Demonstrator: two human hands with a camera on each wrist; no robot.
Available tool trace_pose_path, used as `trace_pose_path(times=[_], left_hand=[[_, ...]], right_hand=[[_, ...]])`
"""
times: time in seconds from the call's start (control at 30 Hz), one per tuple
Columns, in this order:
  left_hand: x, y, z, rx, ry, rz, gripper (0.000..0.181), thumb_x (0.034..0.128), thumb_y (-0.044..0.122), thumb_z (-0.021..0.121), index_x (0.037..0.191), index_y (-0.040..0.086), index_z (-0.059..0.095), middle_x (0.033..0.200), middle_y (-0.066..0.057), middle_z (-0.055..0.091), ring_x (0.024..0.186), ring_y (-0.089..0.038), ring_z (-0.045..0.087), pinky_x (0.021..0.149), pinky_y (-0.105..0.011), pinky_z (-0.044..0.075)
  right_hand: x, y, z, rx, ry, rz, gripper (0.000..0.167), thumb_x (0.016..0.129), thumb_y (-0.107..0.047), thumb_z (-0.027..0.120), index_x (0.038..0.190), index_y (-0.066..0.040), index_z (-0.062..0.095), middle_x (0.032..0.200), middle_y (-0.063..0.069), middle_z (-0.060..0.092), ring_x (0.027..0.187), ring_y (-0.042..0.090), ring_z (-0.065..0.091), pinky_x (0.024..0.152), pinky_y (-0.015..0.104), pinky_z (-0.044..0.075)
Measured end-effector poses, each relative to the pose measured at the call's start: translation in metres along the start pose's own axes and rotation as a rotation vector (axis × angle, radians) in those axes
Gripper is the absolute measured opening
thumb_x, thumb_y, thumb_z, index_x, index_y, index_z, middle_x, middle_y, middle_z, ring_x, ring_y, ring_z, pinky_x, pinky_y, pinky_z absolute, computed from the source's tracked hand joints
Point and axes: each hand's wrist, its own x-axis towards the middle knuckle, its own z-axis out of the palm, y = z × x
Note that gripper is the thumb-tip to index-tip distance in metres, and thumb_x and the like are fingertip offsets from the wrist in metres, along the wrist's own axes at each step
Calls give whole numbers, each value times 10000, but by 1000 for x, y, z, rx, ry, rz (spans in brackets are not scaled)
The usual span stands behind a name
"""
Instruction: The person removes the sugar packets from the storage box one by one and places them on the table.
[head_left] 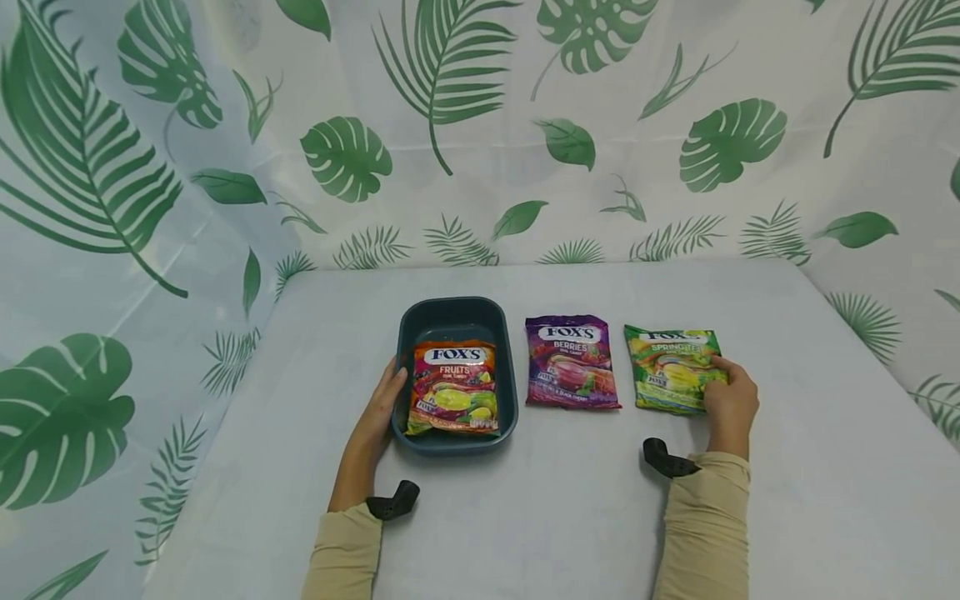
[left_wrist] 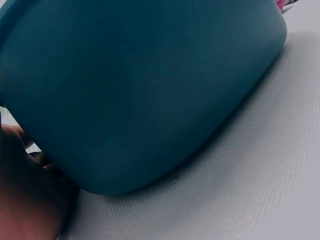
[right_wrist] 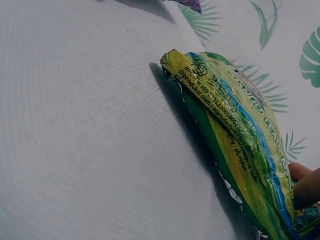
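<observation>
A dark teal container [head_left: 456, 448] stands left of centre, with a red and orange FOX'S Fruits candy bag [head_left: 453, 387] lying in it. My left hand [head_left: 381, 408] holds the container's left side, fingertips at its rim; the left wrist view is mostly filled by the outer wall [left_wrist: 150, 90]. On the right, my right hand [head_left: 731, 404] pinches the right edge of a green FOX'S Spring Tea candy bag [head_left: 671, 371]. In the right wrist view this green bag [right_wrist: 235, 130] is tilted, its near edge slightly off the cloth.
Between the container and the green bag lies a purple FOX'S Berries candy bag [head_left: 572, 367]. A pale cloth covers the table [head_left: 525, 517]. Leaf-printed sheets [head_left: 495, 142] hang behind it and along both sides.
</observation>
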Motion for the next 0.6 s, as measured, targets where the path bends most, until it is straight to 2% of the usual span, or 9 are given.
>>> trace_pose_path(times=[0.23,0.43,0.6], left_hand=[[0,2,1,-10,3,1,621,950,458,353,1477,253,95,1547,-26,64,1422,-256,7,1107,-560,13],[-1,2,1,-11,4,-3,621,949,464,351,1477,261,95,1548,-22,64,1422,-253,7,1106,-561,16],[-2,0,2,-8,7,-8,619,953,454,348,1478,247,93,1548,-30,59,1422,-259,-1,1102,-569,4]], right_hand=[[-18,-16,-7,17,0,5,633,818,76,336,1409,-151,357,1485,127,263,1324,331,291,986,447,330],[-20,-18,-8,3,-16,6,613,827,51,322,1415,-121,335,1478,147,271,1318,343,293,953,454,335],[-19,-16,-9,-17,-25,14,660,789,73,343,1419,-124,327,1479,137,275,1326,337,289,948,446,341]])
